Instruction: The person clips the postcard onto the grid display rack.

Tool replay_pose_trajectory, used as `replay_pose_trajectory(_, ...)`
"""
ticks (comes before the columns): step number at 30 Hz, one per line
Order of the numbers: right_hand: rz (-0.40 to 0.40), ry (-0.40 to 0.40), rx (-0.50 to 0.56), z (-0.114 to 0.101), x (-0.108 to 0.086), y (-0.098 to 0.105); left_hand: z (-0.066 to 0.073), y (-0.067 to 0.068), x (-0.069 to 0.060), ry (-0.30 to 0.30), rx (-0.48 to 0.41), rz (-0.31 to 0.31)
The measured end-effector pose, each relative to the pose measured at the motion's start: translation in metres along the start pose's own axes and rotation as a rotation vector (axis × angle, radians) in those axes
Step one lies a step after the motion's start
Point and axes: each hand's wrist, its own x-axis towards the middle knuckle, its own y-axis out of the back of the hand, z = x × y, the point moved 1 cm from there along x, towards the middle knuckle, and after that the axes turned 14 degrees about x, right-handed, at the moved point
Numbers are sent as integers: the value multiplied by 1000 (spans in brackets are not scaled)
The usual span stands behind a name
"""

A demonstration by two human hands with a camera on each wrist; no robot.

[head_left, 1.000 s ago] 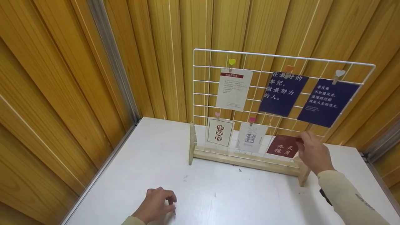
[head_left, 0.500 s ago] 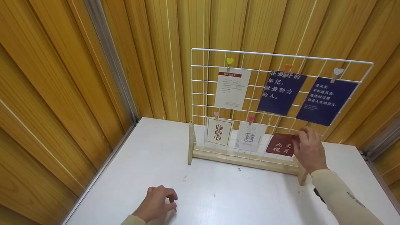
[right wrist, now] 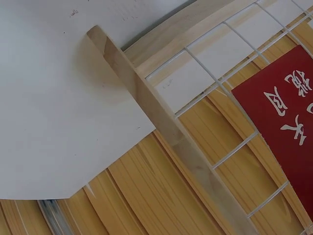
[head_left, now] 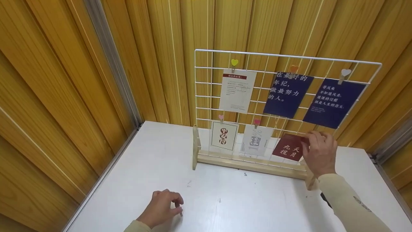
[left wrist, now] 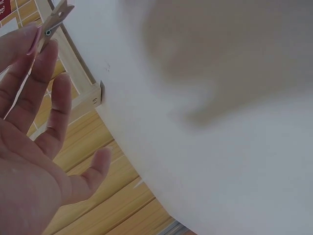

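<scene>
My right hand [head_left: 320, 153] pinches a dark red card [head_left: 288, 148] by its upper right edge, against the lower right of a white wire grid [head_left: 267, 56]. That card, with white characters, also shows in the right wrist view, where the hand itself is out of frame. Above the white table, my left hand [head_left: 162, 206] holds a small wooden clothespin [left wrist: 54, 22] between thumb and fingers. The clip's pink end is mostly covered by the thumb. Left of the red card hang a "Good Luck" card [head_left: 257, 140] and a cream card [head_left: 223, 135], each under a pink heart clip.
The grid stands in a wooden base [head_left: 251, 166] on the white table [head_left: 154, 154]. Its upper row bears a white card [head_left: 237, 93] and two blue cards, a middle one [head_left: 286, 100] and a right one [head_left: 334, 103], under heart clips. Wood-panelled walls [head_left: 167, 64] enclose the table.
My right hand has raised the red card slightly against the grid. The left hand stays nearly still with the clothespin. The head view has shifted a little.
</scene>
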Motion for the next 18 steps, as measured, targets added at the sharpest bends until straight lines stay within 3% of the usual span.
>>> replay_pose_trajectory(7, -33, -29, 14, 1, -1, 0, 2, 2, 2, 35, -5, -16)
replay_pose_trajectory(18, -70, -49, 20, 0, 3, -2, 10, 8, 7, 34, 21, 3)
